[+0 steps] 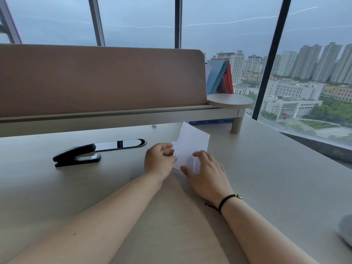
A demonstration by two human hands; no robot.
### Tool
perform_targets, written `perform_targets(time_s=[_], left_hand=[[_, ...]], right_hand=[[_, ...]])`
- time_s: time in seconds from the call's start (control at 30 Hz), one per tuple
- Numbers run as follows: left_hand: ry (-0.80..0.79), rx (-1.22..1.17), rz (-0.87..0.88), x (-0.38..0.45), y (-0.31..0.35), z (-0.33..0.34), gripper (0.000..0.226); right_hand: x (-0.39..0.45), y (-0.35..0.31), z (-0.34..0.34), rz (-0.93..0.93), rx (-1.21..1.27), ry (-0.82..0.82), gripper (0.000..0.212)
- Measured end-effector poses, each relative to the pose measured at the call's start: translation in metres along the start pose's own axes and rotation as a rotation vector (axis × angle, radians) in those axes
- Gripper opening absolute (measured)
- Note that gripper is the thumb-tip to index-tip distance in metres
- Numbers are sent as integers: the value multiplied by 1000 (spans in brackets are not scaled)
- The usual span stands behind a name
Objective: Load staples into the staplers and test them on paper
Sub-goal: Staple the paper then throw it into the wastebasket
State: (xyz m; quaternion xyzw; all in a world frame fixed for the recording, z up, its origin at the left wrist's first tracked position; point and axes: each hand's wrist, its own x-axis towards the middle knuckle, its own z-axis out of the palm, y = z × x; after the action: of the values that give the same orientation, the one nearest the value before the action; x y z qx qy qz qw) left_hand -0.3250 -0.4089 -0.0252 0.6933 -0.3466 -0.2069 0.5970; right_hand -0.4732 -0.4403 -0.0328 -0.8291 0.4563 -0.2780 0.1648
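One black stapler [77,154] lies closed on the pale surface [266,178], well to the left of both hands and apart from them; a small white label sits on its base near the mouth, too small to read. Behind it a dark oval cable slot [122,144] is set into the surface. Moving right, the left hand [159,161] has its fingers [167,149] curled, pinching the left edge of a folded white paper [192,143], where rows of small staples show. The paper tilts up from the surface, away from the person. Right of that, the right hand [206,173] lies over the paper's lower corner, fingers nearly straight and resting on it. A black cord bracelet [225,201] circles the right wrist. Farther right and behind, coloured folders [219,77] lean beside a round shelf [230,101].
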Motion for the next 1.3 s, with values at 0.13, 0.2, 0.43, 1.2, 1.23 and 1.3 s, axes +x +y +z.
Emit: perform_targets(time_s=[0.13, 0.2, 0.43, 1.2, 1.23, 1.3], left_hand=[[-54, -204, -93, -16, 14, -19, 30], [-109, -276, -130, -32, 22, -35, 27], [-214, -311, -213, -97, 31, -103, 18], [-344, 654, 260, -288, 31, -214, 34], [-335, 667, 268, -289, 30, -215, 37], [-312, 688, 268, -291, 28, -215, 43]], right_hand=[[-6, -9, -7, 122, 353, 162, 68], [-10, -18, -14, 226, 590, 159, 66], [-52, -46, -34, 466, 1205, -81, 26], [-269, -84, -82, 394, 854, -420, 15], [-273, -86, -81, 389, 841, -423, 15], [-280, -90, -80, 382, 807, -430, 15]])
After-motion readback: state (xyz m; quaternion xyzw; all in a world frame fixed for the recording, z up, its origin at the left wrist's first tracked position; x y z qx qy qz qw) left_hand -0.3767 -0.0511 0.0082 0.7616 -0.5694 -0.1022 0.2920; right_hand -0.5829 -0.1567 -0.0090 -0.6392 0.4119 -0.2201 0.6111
